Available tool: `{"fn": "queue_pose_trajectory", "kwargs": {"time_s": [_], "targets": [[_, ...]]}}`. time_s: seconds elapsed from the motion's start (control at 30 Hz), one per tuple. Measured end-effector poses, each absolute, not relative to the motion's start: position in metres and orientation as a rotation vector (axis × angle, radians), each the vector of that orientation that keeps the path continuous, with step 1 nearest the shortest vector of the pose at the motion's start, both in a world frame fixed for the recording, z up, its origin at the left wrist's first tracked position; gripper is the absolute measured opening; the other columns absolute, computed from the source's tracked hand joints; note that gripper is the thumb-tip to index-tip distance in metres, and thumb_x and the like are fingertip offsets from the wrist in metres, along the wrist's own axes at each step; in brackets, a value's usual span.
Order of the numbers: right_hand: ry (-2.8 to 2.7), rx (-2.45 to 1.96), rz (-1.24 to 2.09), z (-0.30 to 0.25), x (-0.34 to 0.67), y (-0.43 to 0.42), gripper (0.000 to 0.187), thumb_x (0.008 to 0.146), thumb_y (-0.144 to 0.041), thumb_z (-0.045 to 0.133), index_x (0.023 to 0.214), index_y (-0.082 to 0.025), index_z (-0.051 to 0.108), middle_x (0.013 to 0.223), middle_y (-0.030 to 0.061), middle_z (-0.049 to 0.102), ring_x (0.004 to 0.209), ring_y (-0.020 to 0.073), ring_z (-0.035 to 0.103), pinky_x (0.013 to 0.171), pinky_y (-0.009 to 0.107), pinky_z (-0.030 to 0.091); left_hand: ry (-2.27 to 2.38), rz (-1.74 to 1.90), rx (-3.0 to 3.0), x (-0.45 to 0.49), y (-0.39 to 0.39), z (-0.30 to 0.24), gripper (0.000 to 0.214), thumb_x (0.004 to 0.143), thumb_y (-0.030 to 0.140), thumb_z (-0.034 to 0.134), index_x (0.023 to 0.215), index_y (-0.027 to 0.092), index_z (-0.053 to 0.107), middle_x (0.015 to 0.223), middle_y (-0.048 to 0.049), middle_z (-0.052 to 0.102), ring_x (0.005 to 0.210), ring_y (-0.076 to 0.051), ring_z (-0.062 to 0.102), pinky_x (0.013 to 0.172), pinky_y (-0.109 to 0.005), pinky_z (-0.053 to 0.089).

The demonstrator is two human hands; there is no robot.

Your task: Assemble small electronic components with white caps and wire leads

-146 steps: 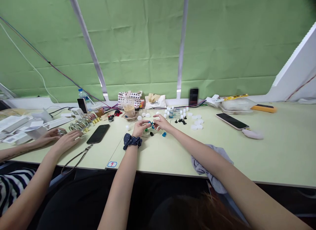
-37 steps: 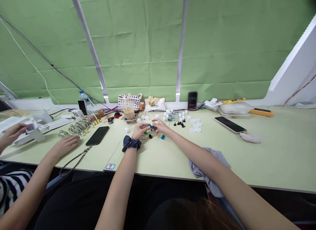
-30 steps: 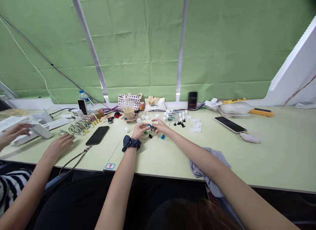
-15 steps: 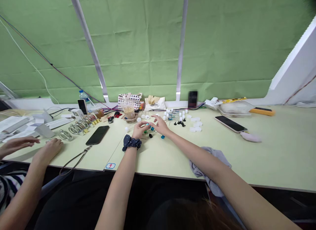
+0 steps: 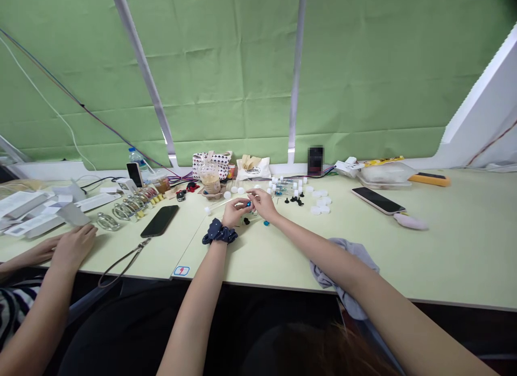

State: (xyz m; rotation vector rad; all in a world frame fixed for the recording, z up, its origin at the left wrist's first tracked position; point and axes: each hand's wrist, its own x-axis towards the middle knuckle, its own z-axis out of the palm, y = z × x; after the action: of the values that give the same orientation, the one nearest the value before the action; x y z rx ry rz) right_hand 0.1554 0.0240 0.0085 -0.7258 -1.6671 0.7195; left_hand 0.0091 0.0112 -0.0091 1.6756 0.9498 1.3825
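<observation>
My left hand (image 5: 233, 213), with a dark dotted scrunchie (image 5: 219, 232) at its wrist, pinches a small shiny blue piece (image 5: 249, 203) above the table. My right hand (image 5: 263, 204) meets it there, its fingers and thumb closed close against the piece; what exactly they grip is hidden. Just below the hands lie a black knob-like piece (image 5: 246, 221) and another blue piece (image 5: 266, 223). Several black knob-like pieces (image 5: 297, 200) and white round caps (image 5: 321, 202) are spread to the right. Behind them lie clear, white-capped tubes (image 5: 283, 186).
A dark phone (image 5: 160, 221) and a strap (image 5: 121, 265) lie to the left. A co-worker's hands (image 5: 75, 248) rest near white boxes (image 5: 36, 217) and glass bottles (image 5: 129, 208). An iced drink cup (image 5: 210, 181) stands behind; another phone (image 5: 378, 201) and grey cloth (image 5: 355, 257) are right.
My left hand has shifted slightly right, closer to my right hand, and a blue piece shows between them. The co-worker's hands have come together near the table edge.
</observation>
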Motion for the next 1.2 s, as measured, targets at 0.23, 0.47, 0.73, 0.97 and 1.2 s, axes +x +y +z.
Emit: {"fn": "queue_pose_trajectory", "kwargs": {"time_s": [0.23,0.47,0.73,0.97,1.2], "targets": [[-1.364,-0.743,0.983,0.009,0.166,0.039,0.035,0.084,-0.051,0.048,0.089,-0.018,0.057,0.066,-0.0003,0.055,0.047,0.0094,0.055,0.041,0.021,0.046,1.623,1.554,1.951,-0.008,0.01,-0.002,0.028,0.077,0.035,0.059,0.101,0.021,0.065,0.116,-0.0094,0.056,0.114,-0.026,0.048,0.092,-0.041,0.042],[-1.115,-0.822,1.056,0.004,0.175,0.052,0.036,0.086,-0.051,0.046,0.078,-0.018,0.055,0.056,-0.0021,0.053,0.039,0.0061,0.045,0.036,0.018,0.038,2.635,1.145,1.673,-0.045,0.012,-0.018,0.05,0.074,0.03,0.06,0.123,0.027,0.051,0.137,-0.0124,0.036,0.131,-0.035,0.021,0.096,-0.055,0.027],[-0.747,-0.697,1.355,0.005,0.179,0.06,0.036,0.09,-0.048,0.041,0.074,-0.018,0.051,0.053,-0.0022,0.051,0.041,0.0067,0.043,0.045,0.021,0.044,2.455,0.956,1.675,-0.055,0.022,-0.02,0.038,0.078,0.043,0.056,0.113,0.029,0.057,0.118,-0.0126,0.054,0.116,-0.036,0.038,0.091,-0.053,0.03],[-0.607,-0.536,1.451,0.01,0.186,0.066,0.034,0.095,-0.042,0.034,0.076,-0.018,0.049,0.057,0.0004,0.054,0.048,0.0082,0.047,0.051,0.022,0.047,1.912,1.052,2.084,-0.027,0.014,-0.008,0.038,0.08,0.045,0.055,0.114,0.03,0.059,0.111,-0.0061,0.06,0.112,-0.029,0.042,0.087,-0.041,0.033],[-0.713,-0.582,1.425,0.013,0.191,0.069,0.036,0.093,-0.049,0.034,0.078,-0.02,0.049,0.063,0.0012,0.053,0.051,0.0093,0.048,0.053,0.023,0.048,1.783,1.163,2.045,-0.024,0.013,-0.008,0.036,0.078,0.043,0.057,0.11,0.026,0.062,0.105,-0.0071,0.063,0.107,-0.03,0.044,0.086,-0.042,0.032]]}}
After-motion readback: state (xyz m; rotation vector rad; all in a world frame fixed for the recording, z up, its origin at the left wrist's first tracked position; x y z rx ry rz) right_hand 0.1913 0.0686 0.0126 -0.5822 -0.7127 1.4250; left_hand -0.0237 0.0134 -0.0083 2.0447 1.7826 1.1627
